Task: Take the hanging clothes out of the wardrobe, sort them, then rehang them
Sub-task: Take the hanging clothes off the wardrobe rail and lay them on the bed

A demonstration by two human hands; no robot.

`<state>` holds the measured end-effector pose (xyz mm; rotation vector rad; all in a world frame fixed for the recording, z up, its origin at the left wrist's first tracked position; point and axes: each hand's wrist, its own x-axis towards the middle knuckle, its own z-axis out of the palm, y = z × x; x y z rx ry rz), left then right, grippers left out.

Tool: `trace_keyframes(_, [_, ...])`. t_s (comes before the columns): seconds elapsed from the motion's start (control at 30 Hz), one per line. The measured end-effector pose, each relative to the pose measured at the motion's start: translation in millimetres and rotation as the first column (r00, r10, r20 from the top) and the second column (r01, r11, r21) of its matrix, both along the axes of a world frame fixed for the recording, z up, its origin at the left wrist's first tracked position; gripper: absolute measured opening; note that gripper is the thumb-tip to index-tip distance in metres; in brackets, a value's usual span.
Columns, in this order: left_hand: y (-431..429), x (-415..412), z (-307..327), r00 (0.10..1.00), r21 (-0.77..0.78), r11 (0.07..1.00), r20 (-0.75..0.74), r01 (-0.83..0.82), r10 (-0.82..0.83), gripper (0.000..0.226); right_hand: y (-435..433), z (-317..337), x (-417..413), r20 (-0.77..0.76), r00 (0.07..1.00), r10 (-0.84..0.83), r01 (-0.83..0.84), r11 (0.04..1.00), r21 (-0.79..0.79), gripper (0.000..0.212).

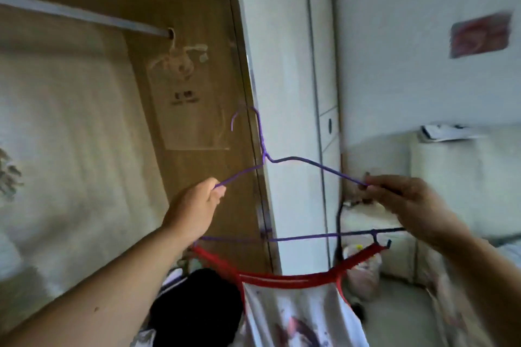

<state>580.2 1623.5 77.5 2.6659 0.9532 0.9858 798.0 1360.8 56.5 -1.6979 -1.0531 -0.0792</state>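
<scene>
White sleeveless printed top with red trim (pixel 296 315) hangs nearest, its red straps running up toward the ends of a thin purple wire hanger (pixel 310 162). Left hand (pixel 197 205) and right hand (pixel 408 200) each pinch one sloping shoulder of the wire, fingers curled tight, probably to hold it level while the straps seat. Hook points up. Beyond, the wardrobe's grey metal rail (pixel 84 15) sits higher; a clear plastic bag (pixel 183 93) hangs at its end.

soft daylight throughout, heavy motion blur, wide-angle bending at edges.
</scene>
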Motion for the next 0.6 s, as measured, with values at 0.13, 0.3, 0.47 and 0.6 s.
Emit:
trace_keyframes(0.13, [-37, 12, -42, 0.982, -0.111, 0.981, 0.115, 0.161, -0.148, 0.019, -56, -49, -29, 0.038, 0.938, -0.345, 0.347, 0.930, -0.120, 0.019])
trace_keyframes(0.3, [-85, 6, -92, 0.908, -0.255, 0.876, 0.208, 0.409, -0.363, 0.007, -120, -119, -103, -0.039, 0.819, -0.572, 0.551, 0.804, -0.224, 0.012])
trace_keyframes(0.47, [-127, -2, -151, 0.843, -0.310, 0.788, 0.100, 0.532, -0.529, 0.008, -197, -176, -196, -0.171, 0.665, -0.727, 0.651, 0.677, -0.343, 0.016])
trace_keyframes(0.6, [-201, -17, -181, 0.778, -0.286, 0.741, 0.025, 0.607, -0.628, 0.014, -264, -210, -267, -0.224, 0.511, -0.830, 0.698, 0.553, -0.456, 0.013])
